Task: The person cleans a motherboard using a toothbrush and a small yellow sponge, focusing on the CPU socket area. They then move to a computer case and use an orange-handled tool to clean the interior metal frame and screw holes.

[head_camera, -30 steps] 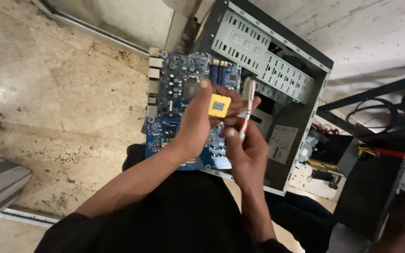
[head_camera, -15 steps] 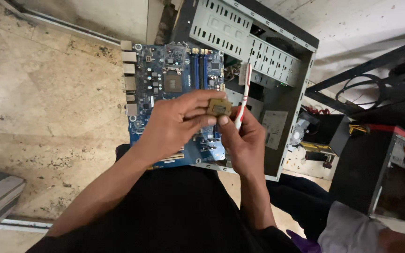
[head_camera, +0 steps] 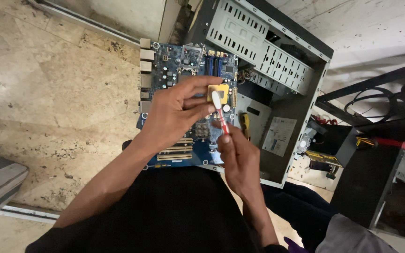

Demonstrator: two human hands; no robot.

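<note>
Head camera, looking down: the person is sitting over a blue motherboard [head_camera: 183, 98] that is lying across their lap, beneath both hands. The left hand [head_camera: 176, 115] is pinching a small square gold processor chip [head_camera: 219, 93] by its edges, fingers clamped on it, holding it just above the board. The right hand [head_camera: 240, 159], just below and to the right of the left hand, is closed around the handle of a red and white toothbrush [head_camera: 219, 110], and its bristle head is resting on the chip's face.

What could go wrong, as a judgement: the chip is being held only by fingertips, so a firm brush stroke could be pushing it out of the pinch and dropping it onto the board or the stone floor [head_camera: 62, 93]. Hard scrubbing could also be bending or scratching its fine contacts. The board is balancing on the lap, so a shifting knee could be tipping it off.

Counts: 1 chip, 1 toothbrush, 1 motherboard, 2 hands. Beyond the right hand, 1 open grey computer case [head_camera: 277, 70] is lying on its side, and 1 yellow-handled tool [head_camera: 245, 122] is lying inside it.
</note>
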